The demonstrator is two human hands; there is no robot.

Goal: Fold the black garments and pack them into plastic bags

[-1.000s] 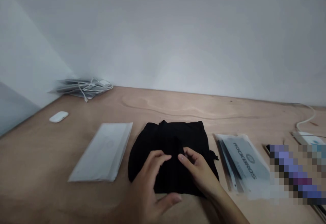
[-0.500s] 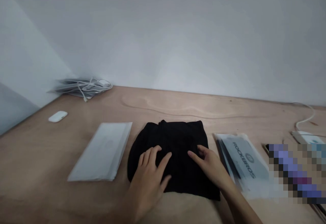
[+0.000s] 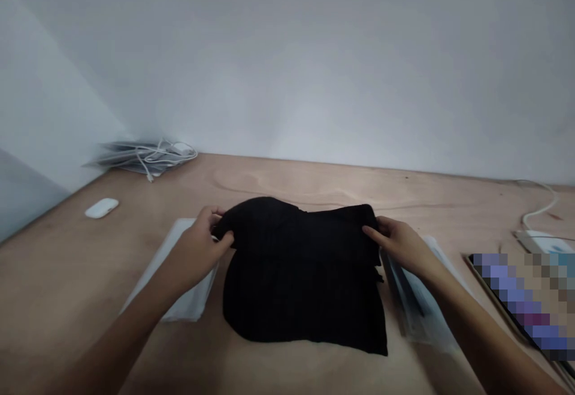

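A black cloth piece [image 3: 305, 299], soft and with a rounded left side, lies on the wooden table in the head view. Its far part is raised and folded over toward me. My left hand [image 3: 207, 240] pinches the far left corner of the cloth between thumb and fingers. At the far right corner, my right hand [image 3: 399, 244] grips the edge the same way, thumb on top. Which kind of garment the cloth is, I cannot tell.
White folded packaging [image 3: 188, 305] lies left, partly under my left arm. A clear printed bag [image 3: 422, 305] is at right, beside a blurred-out flat device [image 3: 507, 317]. Farther off are a white earbud case [image 3: 102, 207], cables on grey bags [image 3: 157, 158] and a white cord [image 3: 545, 206].
Both hands have moved outward and away from me, from resting on the cloth's middle to holding its far corners. The far edge has been lifted and folded partly over.
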